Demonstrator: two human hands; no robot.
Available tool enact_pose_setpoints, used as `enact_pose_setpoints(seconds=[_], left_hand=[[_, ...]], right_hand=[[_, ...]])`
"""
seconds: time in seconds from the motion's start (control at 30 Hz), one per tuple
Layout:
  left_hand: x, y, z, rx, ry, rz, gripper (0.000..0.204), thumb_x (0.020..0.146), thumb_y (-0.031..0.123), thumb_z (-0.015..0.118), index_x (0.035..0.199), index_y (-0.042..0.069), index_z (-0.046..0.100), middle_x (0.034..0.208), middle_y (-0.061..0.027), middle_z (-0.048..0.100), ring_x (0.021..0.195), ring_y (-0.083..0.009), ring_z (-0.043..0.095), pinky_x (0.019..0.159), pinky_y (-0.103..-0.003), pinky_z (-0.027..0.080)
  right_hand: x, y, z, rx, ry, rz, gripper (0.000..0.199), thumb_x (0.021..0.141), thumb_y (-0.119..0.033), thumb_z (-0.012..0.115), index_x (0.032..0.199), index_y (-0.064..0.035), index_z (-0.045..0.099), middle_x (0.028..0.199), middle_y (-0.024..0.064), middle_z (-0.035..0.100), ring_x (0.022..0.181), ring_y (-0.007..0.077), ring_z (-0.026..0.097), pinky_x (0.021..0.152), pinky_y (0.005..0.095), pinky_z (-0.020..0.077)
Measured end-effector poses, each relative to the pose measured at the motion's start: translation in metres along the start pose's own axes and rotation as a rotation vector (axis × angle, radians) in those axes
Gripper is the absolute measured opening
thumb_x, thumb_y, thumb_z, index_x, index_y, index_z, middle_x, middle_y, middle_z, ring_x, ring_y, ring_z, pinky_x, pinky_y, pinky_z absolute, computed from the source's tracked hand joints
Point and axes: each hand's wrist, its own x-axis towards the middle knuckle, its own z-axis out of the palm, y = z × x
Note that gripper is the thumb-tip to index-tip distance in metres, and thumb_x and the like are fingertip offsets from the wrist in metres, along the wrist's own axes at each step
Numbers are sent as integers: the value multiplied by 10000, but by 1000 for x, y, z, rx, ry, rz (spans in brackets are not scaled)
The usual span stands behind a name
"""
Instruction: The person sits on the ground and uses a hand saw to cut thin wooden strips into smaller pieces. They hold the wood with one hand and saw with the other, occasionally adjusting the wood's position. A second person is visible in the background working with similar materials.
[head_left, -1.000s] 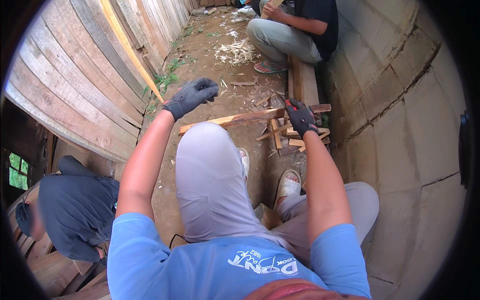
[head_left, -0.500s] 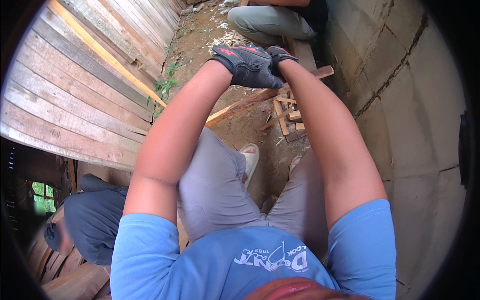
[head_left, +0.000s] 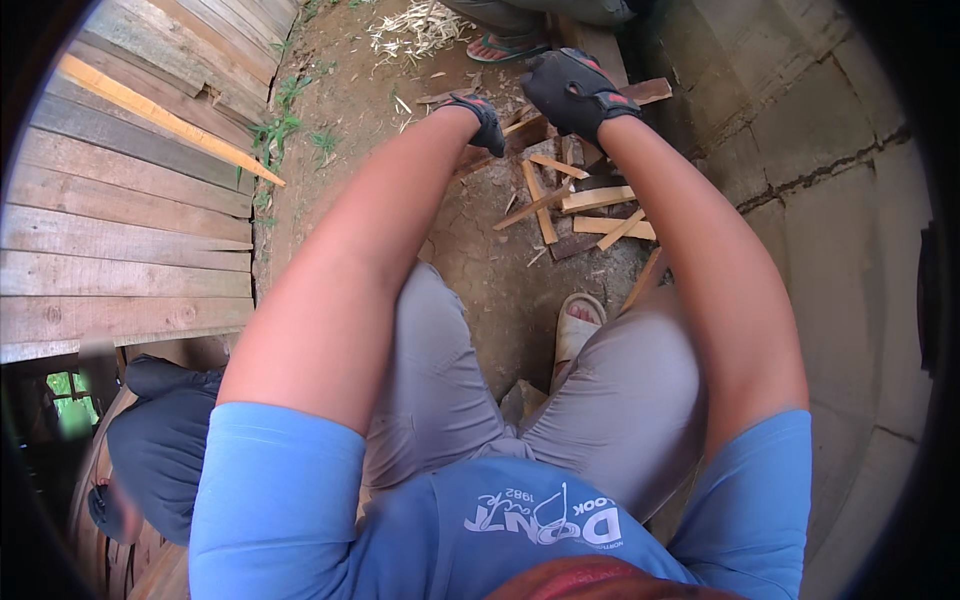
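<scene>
Both my hands wear black gloves with red marks and are stretched out ahead of me. My left hand [head_left: 481,121] curls closed on a rough brown board [head_left: 527,134] that slants away to the right; its fingers are partly hidden. To the right and slightly farther off, my right hand [head_left: 574,92] is bent into a fist above the board. Whatever it grips, if anything, is covered by the glove. Cut wood strips [head_left: 598,198] lie in a loose pile on the ground just nearer than my right hand.
A plank wall [head_left: 130,220] runs along the left, and a cracked block wall [head_left: 830,250] along the right. Another person's sandalled foot [head_left: 508,47] is at the far end, beside pale shavings [head_left: 425,30]. Someone in dark clothes [head_left: 160,440] sits at the lower left.
My hands, close together before, are now apart, the left lower and nearer than the right. The view has shifted, showing more of the wood pile. My right knee has swung outward.
</scene>
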Motion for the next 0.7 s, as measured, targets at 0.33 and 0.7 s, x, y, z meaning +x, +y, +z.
enact_pose_setpoints(seconds=[0.33,0.7], left_hand=[[58,38,89,-131,-29,134,707,865,651,751,1317,108,749,1323,-162,747,1264,-370,691,1071,-496,549],[-4,33,109,-365,199,-109,695,922,592,705,1430,119,663,1397,-186,703,1277,-376,684,1079,-499,535]], right_hand=[[30,44,6,-257,-353,-431,99,770,-144,713,728,-61,748,883,177,743,897,355,757,829,446,592],[59,37,14,-155,-169,-467,230,856,-101,627,719,-56,807,771,121,789,769,282,795,769,408,616]])
